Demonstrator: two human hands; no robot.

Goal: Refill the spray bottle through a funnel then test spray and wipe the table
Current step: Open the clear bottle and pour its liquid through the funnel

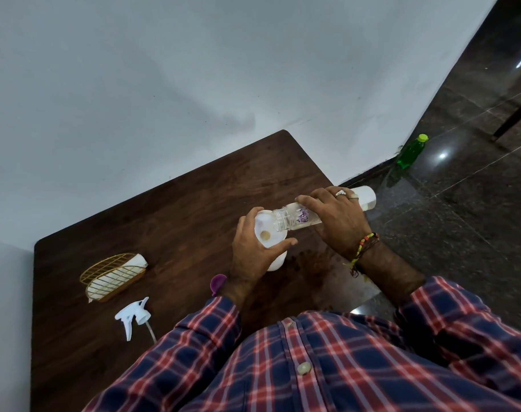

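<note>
My left hand (254, 251) grips a white funnel (266, 228) that sits on a white spray bottle (277, 261) standing on the dark wooden table (193, 203). A clear refill bottle (300, 217) with a purple label lies nearly horizontal in my right hand (336, 218), its open mouth over the funnel's bowl. The white trigger sprayer head (133, 316) with its tube lies loose on the table at the near left. A purple cap (218, 283) shows beside my left wrist.
A gold wire holder (112, 276) with white cloth or paper in it stands left of the bottle. The table meets a white wall at the back and left. A green bottle (411, 151) stands on the dark tiled floor to the right.
</note>
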